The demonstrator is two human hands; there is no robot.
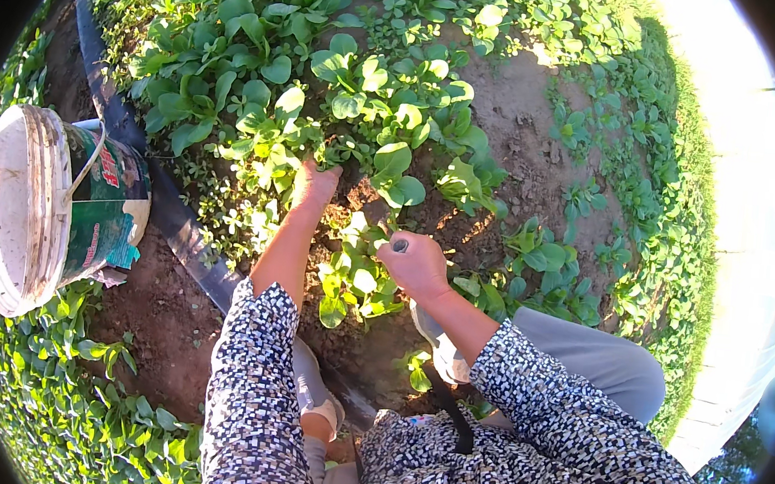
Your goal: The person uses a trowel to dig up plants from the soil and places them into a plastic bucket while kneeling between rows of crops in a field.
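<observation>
My left hand [316, 185] reaches down among low leafy greens, at the base of a bright green plant [271, 153]; its fingers are hidden by leaves, so what they touch does not show. To its right, my right hand [415, 265] is closed in a fist round a tool handle [399, 245]. Only the handle's round, greyish end shows at the top of the fist; the rest of the tool is out of sight. Just left of that fist stands a leafy green plant [361, 281], and another broad-leaved plant [395, 176] rises above it. Brown soil [364, 198] lies bare between the hands.
At the left, a white bucket [22, 210] with a green label lies tilted beside a dark flat hose [178, 214]. Dense greens [268, 29] cover the far bed. My bent knee [589, 361] is at the right, near white sheeting [748, 227].
</observation>
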